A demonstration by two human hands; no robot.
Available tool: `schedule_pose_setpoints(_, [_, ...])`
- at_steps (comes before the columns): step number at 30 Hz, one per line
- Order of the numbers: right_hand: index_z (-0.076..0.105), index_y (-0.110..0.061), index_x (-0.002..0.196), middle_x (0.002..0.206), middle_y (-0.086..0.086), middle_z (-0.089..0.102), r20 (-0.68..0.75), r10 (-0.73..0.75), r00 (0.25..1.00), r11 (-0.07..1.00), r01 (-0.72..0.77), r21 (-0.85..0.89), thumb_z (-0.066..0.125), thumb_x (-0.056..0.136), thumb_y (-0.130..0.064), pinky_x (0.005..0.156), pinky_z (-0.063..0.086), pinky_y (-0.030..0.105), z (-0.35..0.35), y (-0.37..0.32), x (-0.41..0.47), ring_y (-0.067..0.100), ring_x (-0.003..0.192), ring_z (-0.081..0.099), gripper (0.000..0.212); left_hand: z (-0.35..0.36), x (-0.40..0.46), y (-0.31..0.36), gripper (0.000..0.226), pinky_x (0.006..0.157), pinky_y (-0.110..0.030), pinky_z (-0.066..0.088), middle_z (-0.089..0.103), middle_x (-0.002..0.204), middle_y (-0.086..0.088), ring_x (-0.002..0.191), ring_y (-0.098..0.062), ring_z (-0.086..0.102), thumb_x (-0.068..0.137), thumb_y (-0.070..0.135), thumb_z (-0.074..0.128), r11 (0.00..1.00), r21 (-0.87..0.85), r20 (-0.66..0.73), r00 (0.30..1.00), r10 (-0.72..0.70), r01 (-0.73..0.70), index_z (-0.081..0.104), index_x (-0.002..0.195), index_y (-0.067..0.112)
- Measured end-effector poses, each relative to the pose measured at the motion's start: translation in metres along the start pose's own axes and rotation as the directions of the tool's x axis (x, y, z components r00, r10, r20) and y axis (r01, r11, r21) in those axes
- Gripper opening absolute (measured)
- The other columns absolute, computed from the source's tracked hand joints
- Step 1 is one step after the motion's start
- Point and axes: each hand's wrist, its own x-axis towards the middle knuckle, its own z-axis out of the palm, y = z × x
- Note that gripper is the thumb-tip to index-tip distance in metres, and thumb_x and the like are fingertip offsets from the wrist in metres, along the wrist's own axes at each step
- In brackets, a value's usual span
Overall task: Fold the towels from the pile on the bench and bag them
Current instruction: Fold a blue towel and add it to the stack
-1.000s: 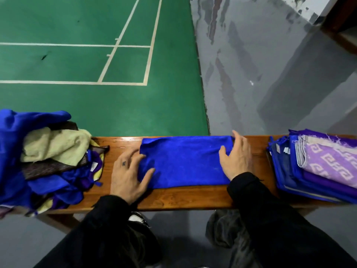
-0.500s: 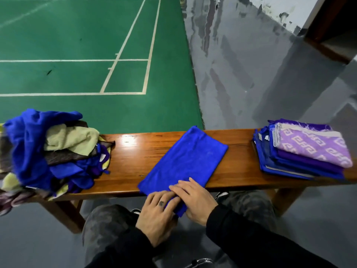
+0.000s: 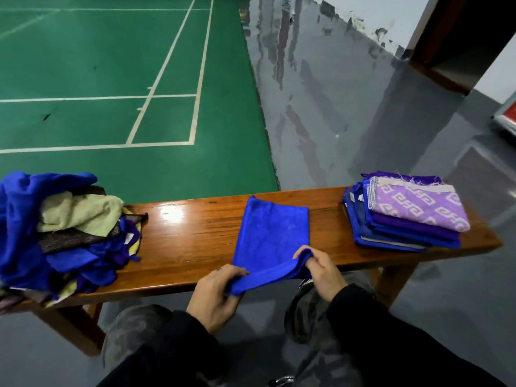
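A: We have the blue towel (image 3: 272, 233) lying across the table (image 3: 190, 241), midway between the pile (image 3: 64, 230) and the folded stack (image 3: 405, 216). Our left hand (image 3: 215, 294) and right hand (image 3: 321, 270) each pinch a near corner, fingers closed on the hem, lifted just off the table's front edge.

B: What worries us here?

A: If one grip slips as we carry the hem toward the far edge, the fold lands skewed. The cloth looks soft and slick on the polished wood, so the whole towel may slide away instead of doubling over.

B: And no bag shows near the table.
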Motion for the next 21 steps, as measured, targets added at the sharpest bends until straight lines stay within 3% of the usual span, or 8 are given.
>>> schedule_pose_setpoints(4, [0.067,-0.01,0.092,0.095,0.007,0.073,-0.126,0.087,0.988,0.995,-0.094,-0.046,0.045,0.09,-0.034,0.077,0.044,0.037,-0.022,-0.007,0.015,0.011,0.086,0.06,0.033,-0.002,0.041,0.025,0.008,0.071,-0.027,0.052,0.07,0.081,0.011,0.079,-0.002,0.064,0.082,0.024,0.063,0.948,-0.291,-0.01,0.99,-0.141,0.132,0.069,0.087,0.021])
schedule_pose_setpoints(7, [0.066,-0.012,0.092,0.089,0.003,0.071,-0.222,0.127,0.967,0.984,-0.151,-0.092,0.049,0.102,-0.034,0.073,0.046,0.037,-0.029,-0.015,0.034,0.017,0.085,0.063,0.03,0.002,0.081,0.023,0.015,0.066,-0.024,0.047,0.07,0.078,0.017,0.077,0.003,0.063,0.094,0.034,0.061,0.92,-0.32,0.002,0.971,-0.238,0.226,0.066,0.081,0.029])
schedule_pose_setpoints(12, [0.051,-0.011,0.072,0.068,0.001,0.056,-0.399,0.104,0.911,0.932,-0.229,-0.281,0.057,0.099,-0.04,0.064,0.043,0.04,-0.027,-0.005,0.067,0.024,0.068,0.054,0.039,0.022,0.135,-0.016,0.055,0.069,-0.04,0.054,0.071,0.077,0.004,0.078,-0.025,0.069,0.084,0.07,0.046,0.905,-0.127,-0.046,0.909,-0.414,0.406,0.063,0.078,0.019])
schedule_pose_setpoints(17, [0.059,-0.017,0.079,0.083,-0.003,0.053,-0.413,0.019,0.911,0.866,-0.221,-0.448,0.057,0.097,-0.047,0.07,0.043,0.035,-0.026,0.015,0.096,0.022,0.08,0.054,0.035,0.039,0.16,-0.042,0.035,0.074,-0.039,0.049,0.063,0.085,-0.011,0.08,-0.033,0.061,0.096,0.046,0.051,0.932,0.153,-0.13,0.941,-0.312,0.33,0.063,0.078,0.018])
schedule_pose_setpoints(21, [0.061,-0.02,0.085,0.092,-0.005,0.056,-0.406,-0.027,0.914,0.816,-0.214,-0.537,0.054,0.097,-0.05,0.076,0.042,0.035,-0.022,0.025,0.102,0.021,0.09,0.052,0.033,0.052,0.154,-0.057,0.048,0.075,-0.042,0.046,0.061,0.089,-0.015,0.082,-0.038,0.057,0.092,0.052,0.038,0.87,0.289,-0.223,0.912,-0.345,0.4,0.06,0.081,0.011])
